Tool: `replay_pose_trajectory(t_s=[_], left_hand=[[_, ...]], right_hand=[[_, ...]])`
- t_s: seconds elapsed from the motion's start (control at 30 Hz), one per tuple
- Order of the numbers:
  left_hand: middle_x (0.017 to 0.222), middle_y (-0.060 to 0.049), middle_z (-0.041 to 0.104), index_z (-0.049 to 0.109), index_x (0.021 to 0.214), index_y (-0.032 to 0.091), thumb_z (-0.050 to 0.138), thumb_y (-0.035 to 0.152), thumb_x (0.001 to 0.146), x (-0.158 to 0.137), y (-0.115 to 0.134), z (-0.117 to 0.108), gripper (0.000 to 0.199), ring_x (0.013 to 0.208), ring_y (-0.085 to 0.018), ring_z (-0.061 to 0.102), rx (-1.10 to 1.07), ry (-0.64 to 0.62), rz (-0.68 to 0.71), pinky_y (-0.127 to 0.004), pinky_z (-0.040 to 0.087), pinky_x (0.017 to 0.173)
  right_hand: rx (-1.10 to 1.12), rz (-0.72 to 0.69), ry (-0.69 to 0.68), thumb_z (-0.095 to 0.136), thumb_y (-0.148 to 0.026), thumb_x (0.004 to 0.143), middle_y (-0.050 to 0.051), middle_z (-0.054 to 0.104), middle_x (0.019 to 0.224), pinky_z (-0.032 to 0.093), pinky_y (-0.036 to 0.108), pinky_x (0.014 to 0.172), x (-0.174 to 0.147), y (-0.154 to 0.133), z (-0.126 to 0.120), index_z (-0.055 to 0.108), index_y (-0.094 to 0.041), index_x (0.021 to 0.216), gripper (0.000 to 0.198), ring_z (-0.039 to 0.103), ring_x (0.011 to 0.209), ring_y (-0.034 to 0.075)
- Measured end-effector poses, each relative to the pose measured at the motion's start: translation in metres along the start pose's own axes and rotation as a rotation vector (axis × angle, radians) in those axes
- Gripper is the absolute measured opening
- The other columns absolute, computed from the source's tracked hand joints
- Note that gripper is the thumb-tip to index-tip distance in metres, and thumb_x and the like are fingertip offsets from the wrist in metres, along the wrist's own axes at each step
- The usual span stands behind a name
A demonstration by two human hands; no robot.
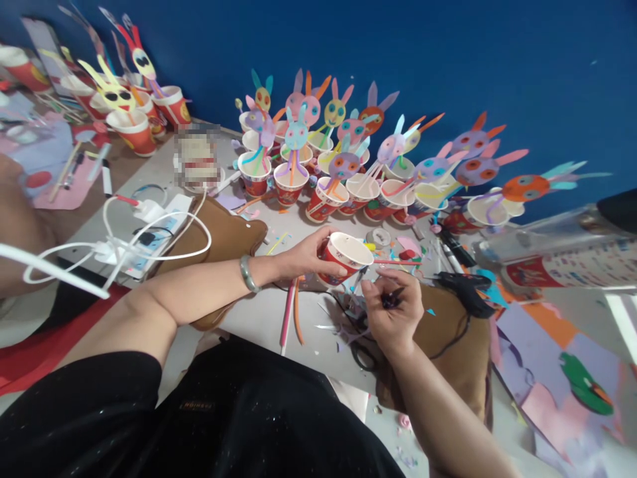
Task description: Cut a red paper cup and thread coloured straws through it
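A red and white paper cup (350, 249), tilted with its mouth up, is gripped by its side in my left hand (318, 257). My right hand (395, 309) is closed just to the right of the cup, with its fingers curled around something dark (393, 299), mostly hidden by the fingers. I cannot make out its kind. The fingertips of that hand are near the cup's lower right side. Below the cup lie a pink strip (287, 315), an orange strip (298, 318) and a black looped handle (363, 356) among paper scraps.
Several cups with paper rabbit heads (297, 136) stand along the blue wall. A power strip (158, 239) with white cables lies on the left. On the right are a glue gun (465, 292), a brown cushion (448, 345), a clear tube of cups (562, 259) and coloured paper (562, 385).
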State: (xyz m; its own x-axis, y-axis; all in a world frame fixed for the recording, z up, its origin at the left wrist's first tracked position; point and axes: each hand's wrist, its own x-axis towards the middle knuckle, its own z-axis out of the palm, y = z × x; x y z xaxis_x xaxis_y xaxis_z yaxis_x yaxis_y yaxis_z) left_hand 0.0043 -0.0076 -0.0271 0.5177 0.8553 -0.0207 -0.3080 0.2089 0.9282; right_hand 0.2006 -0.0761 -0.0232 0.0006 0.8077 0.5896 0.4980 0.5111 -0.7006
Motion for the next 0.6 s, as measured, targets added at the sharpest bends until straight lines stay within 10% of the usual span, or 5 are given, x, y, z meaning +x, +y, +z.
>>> replay_pose_trajectory(t_s=[0.6], left_hand=[[0.114, -0.007, 0.063, 0.050, 0.119, 0.019, 0.095, 0.026, 0.059, -0.0034, -0.0068, 0.0024, 0.075, 0.111, -0.021, 0.063, 0.052, -0.172, -0.011, -0.042, 0.046, 0.103]], right_hand=[[0.017, 0.144, -0.210, 0.068, -0.027, 0.090, -0.008, 0.054, 0.051, 0.040, 0.022, 0.044, -0.0020, -0.0013, -0.0039, 0.074, -0.021, 0.099, 0.012, 0.048, 0.041, 0.009]])
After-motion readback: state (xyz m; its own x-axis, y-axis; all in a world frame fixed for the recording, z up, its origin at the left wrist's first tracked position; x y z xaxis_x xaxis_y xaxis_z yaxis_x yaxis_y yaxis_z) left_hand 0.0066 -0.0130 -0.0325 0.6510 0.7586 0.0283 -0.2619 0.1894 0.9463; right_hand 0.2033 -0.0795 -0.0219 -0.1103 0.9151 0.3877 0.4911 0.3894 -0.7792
